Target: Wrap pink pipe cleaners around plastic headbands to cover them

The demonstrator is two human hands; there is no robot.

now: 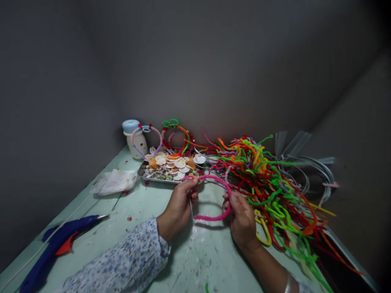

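A bright pink pipe cleaner [210,218] curves between my hands in an open C shape above the table, its free end pointing left. My left hand [179,205] is closed in a pinch at the upper left part of the curve. A thin pale wire [191,205] hangs down beside these fingers; where it joins the pink piece is hidden. On the right side of the bend, my right hand [242,219] grips the pipe cleaner between thumb and fingers. Just beyond lies a metal tray [152,179] holding shells and small stones.
A large tangle of colourful pipe cleaners [259,162] covers the right side. Clear strips [293,142] and coiled wires [326,177] lie behind it. Pipe-cleaner hoops [160,136] stand by a blue-lidded jar [136,142]. At left are a plastic bag [114,182] and blue glue gun [67,230] with its cord.
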